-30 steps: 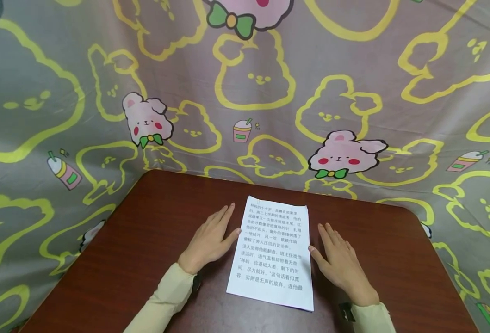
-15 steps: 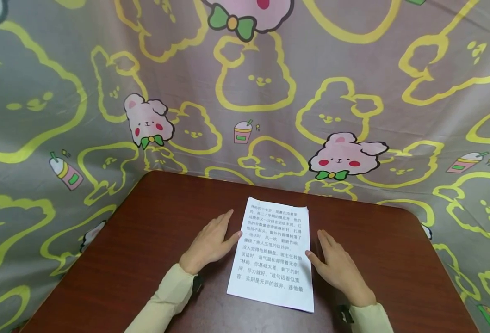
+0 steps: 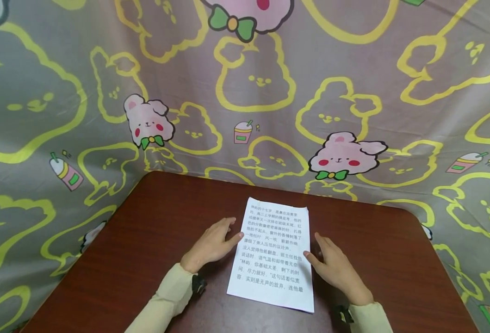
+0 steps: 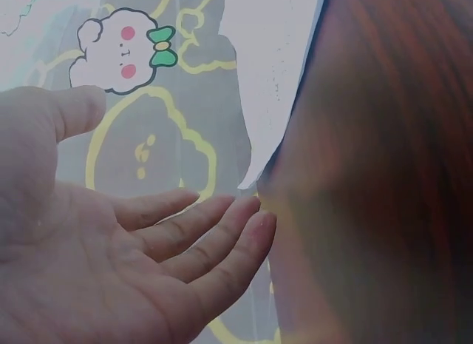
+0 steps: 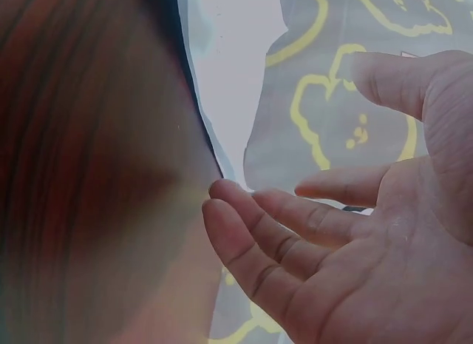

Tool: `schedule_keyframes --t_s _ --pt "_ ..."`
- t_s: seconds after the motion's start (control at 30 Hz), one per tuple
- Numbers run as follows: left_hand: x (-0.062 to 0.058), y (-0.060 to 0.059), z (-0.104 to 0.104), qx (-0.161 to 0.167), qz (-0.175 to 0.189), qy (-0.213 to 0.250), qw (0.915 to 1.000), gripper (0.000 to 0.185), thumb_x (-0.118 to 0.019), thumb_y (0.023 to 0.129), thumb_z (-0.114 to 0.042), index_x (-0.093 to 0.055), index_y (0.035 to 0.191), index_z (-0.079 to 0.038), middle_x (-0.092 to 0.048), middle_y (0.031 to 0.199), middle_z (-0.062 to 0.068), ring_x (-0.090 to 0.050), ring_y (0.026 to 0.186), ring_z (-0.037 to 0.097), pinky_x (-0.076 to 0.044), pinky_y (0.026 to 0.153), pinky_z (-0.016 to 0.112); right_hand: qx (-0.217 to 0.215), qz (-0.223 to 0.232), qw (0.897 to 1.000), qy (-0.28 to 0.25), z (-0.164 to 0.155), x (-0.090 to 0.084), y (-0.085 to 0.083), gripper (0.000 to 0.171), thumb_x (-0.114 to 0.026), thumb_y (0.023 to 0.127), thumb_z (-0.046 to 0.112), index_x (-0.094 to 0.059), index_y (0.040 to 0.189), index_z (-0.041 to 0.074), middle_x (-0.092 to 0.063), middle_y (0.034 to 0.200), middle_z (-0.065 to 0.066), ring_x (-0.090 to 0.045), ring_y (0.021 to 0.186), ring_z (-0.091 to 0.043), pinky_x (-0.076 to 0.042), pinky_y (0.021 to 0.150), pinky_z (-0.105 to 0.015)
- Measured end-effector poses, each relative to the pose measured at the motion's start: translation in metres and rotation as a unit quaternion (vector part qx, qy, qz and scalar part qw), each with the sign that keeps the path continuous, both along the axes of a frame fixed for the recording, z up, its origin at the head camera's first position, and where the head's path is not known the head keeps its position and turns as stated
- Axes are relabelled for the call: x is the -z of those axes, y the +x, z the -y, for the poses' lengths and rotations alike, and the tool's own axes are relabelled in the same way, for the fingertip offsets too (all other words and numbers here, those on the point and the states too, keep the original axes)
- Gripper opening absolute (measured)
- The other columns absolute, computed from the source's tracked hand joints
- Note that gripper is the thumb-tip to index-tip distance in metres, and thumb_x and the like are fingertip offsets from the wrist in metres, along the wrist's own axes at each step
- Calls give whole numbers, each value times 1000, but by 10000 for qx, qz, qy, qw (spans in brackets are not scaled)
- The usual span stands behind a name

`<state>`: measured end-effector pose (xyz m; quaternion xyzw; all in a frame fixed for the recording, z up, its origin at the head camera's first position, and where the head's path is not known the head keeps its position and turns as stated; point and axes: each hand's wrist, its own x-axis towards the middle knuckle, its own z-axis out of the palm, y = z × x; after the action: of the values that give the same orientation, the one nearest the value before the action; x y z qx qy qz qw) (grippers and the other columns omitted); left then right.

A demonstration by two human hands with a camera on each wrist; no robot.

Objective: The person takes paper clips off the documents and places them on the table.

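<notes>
A stack of white paper sheets (image 3: 271, 259) printed with Chinese text lies on the dark brown table, its long sides running away from the person. On its left side is the left hand (image 3: 212, 243), fingers loosely bent, thumb tip at the sheets' left edge. Across from it the right hand (image 3: 337, 266) hovers at the right edge, thumb tip over the margin. Both wrist views show palms facing inward with nothing held: the left palm (image 4: 111, 262) and the right palm (image 5: 384, 262). Whether the fingertips touch the paper is unclear.
The wooden table (image 3: 145, 222) has rounded far corners. Behind and beside it hangs a grey cloth (image 3: 261, 64) with yellow outlines and pink rabbit faces. A dark strap device (image 3: 198, 284) sits at the left wrist and another (image 3: 344, 314) at the right.
Both hands have drawn slightly back toward the person, their fingers bending more. The right thumb has moved left over the paper's edge. The paper lies where it was.
</notes>
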<state>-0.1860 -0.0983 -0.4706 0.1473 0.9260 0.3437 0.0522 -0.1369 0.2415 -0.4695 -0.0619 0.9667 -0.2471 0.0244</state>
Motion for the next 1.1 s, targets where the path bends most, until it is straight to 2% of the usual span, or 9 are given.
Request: schedule_keyframes --t_s 0.23,0.33,0.53,0.77,1.0,1.1 --pt "3 -3 -1 124 223 322 9992 55 -60 106 -37 -56 144 1 -64 142 15 -69 119 27 -56 99 46 -11 -34 9999 -144 2 3 -3 77 -80 91 27 -47 147 -14 -65 130 -24 -65 93 -23 -54 77 -39" --pt "3 -3 -2 69 365 384 9986 54 -60 106 -39 -57 143 0 -65 139 15 -69 117 26 -57 97 46 32 37 9997 -255 2 4 -4 76 -81 90 24 -48 146 -15 -66 130 -25 -66 91 -21 -53 74 -35" --pt "2 -2 -2 87 578 524 9969 55 -59 106 -39 -58 142 2 -67 138 17 -70 117 28 -56 99 48 260 306 9978 -519 3 6 -6 75 -81 90 19 -46 146 -16 -64 136 -31 -72 92 -25 -57 68 -32" --pt "4 -4 -1 225 842 801 9930 57 -58 107 -36 -55 144 7 -64 142 22 -68 122 33 -54 104 52 459 463 9945 -815 4 8 -7 74 -81 89 14 -46 147 -15 -65 133 -32 -73 91 -25 -56 65 -29" --pt "7 -5 0 309 1307 1309 9823 59 -55 108 -34 -50 147 10 -67 135 25 -74 102 28 -62 85 43 537 523 9932 -894 5 11 -10 73 -80 89 12 -46 148 -14 -65 134 -32 -73 91 -25 -54 63 -28" --pt "8 -6 -2 300 1399 1478 9786 57 -54 109 -33 -51 146 10 -69 131 25 -75 99 27 -63 82 41 565 544 9925 -941 5 13 -11 72 -79 89 12 -46 148 -13 -66 134 -32 -73 91 -25 -54 63 -27"
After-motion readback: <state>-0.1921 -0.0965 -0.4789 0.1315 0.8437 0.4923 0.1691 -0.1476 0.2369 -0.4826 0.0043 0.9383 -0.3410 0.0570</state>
